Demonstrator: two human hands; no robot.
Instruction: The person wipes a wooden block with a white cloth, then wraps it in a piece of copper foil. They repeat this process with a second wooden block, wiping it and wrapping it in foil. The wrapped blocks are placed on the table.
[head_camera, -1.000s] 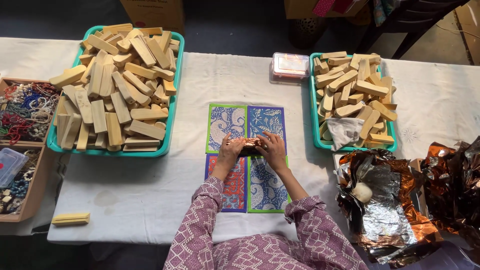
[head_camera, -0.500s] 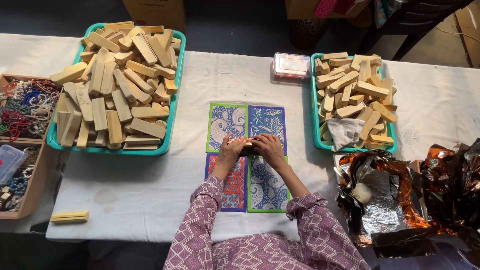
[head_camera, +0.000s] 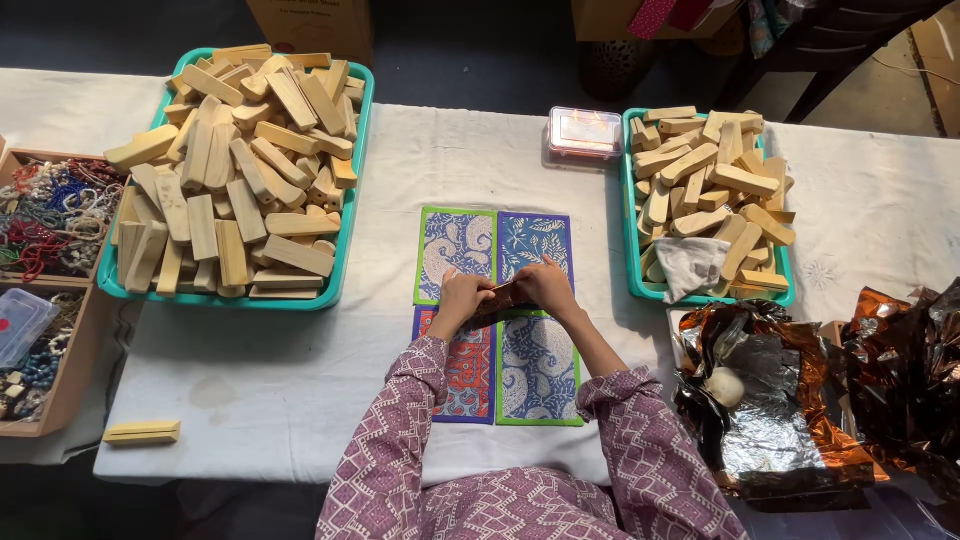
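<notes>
holding a small copper-wrapped piece over patterned mats

spanning the whole view: white-clothed tabletop (head_camera: 480, 160). sitting far left on it: big teal tray (head_camera: 352, 200) heaped with pale wooden blocks (head_camera: 230, 170). standing far right: smaller teal tray (head_camera: 632, 240), also full of wooden blocks (head_camera: 715, 175), with a grey cloth (head_camera: 690, 265) bunched at its near edge. spreading along the near right edge: crumpled copper and silver foil sheets (head_camera: 790, 400), a small white lump (head_camera: 724, 386) lying among them. resting at the far left edge: wooden compartment box (head_camera: 72, 400) packed with coloured beads (head_camera: 50, 215) and a clear plastic container (head_camera: 20, 322). laid at centre, edges touching in a two-by-two square: four patterned mats (head_camera: 538, 370), blue and white up top, red and blue nearer the body. clad in purple patterned sleeves (head_camera: 400, 440). placed just beside the right tray's far corner: clear lidded box (head_camera: 584, 133) with pink contents. lying alone near the front left edge: single wooden block (head_camera: 142, 432). meeting over the middle of the mats: left hand (head_camera: 463, 298) and right hand (head_camera: 545, 284), both closed, fingers pinching opposite ends of a small copper-wrapped piece (head_camera: 503, 296), held just above where the four mats join.
</notes>
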